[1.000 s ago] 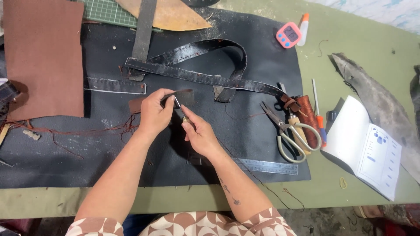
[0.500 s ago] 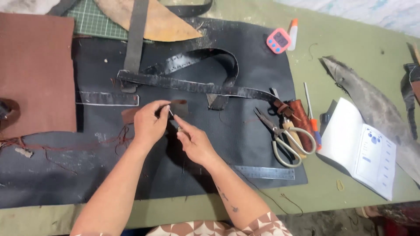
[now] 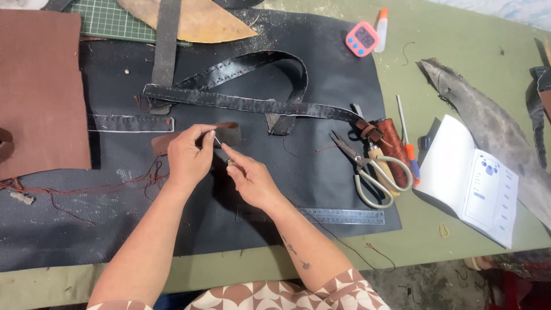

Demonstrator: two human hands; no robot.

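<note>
- The person is wearing a short-sleeved top patterned in brown and cream curved, petal-like shapes, showing at the bottom edge, behind both forearms.
- Both forearms are showing bare down to the left hand point(image 3: 188, 155) and right hand point(image 3: 252, 181).
- Small dark tattoo marks are showing on the right forearm, behind the wrist.
</note>
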